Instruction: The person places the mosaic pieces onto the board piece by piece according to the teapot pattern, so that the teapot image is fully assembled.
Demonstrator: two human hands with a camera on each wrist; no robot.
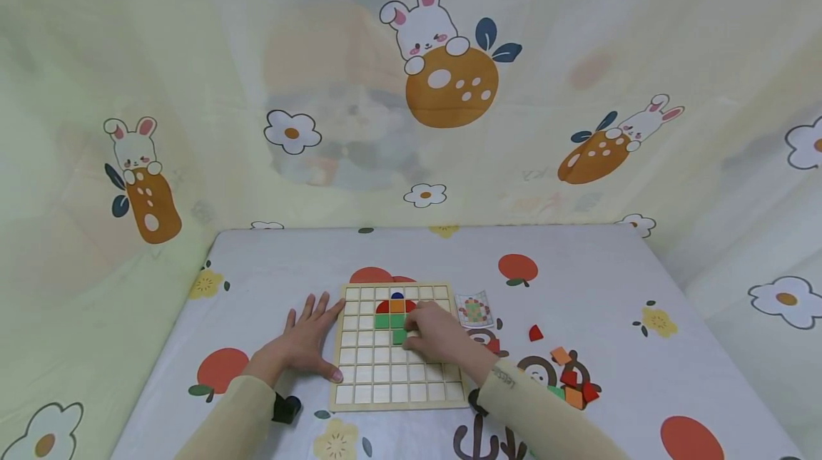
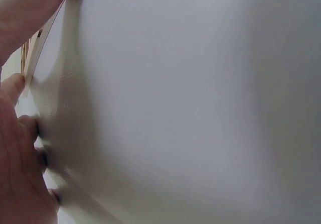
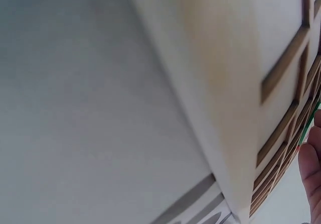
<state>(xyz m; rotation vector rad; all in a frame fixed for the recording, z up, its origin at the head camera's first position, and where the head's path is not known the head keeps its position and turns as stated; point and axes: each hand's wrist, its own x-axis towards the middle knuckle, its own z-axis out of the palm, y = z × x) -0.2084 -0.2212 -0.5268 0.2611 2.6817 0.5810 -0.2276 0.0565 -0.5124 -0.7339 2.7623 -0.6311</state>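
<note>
A wooden grid board (image 1: 366, 374) lies flat on the cloth-covered table. My left hand (image 1: 302, 342) is spread along its left side, with the thumb and a fingertip touching the frame. On the board, green square tiles (image 1: 382, 321) sit below an orange square tile (image 1: 397, 306), red curved tiles (image 1: 382, 307) and a blue tile (image 1: 397, 296). My right hand (image 1: 437, 331) reaches over the board with curled fingers at the green tiles. In the right wrist view its fingertips meet a green tile (image 3: 309, 127), seen edge-on; the fingers partly hide their grip.
A small pattern card (image 1: 475, 310) lies against the board's right side. Farther right are loose tiles: a red one (image 1: 536, 333), an orange one (image 1: 561, 356) and several more, partly behind the right sleeve (image 1: 539, 410). A printed curtain (image 1: 347, 160) hangs behind the table.
</note>
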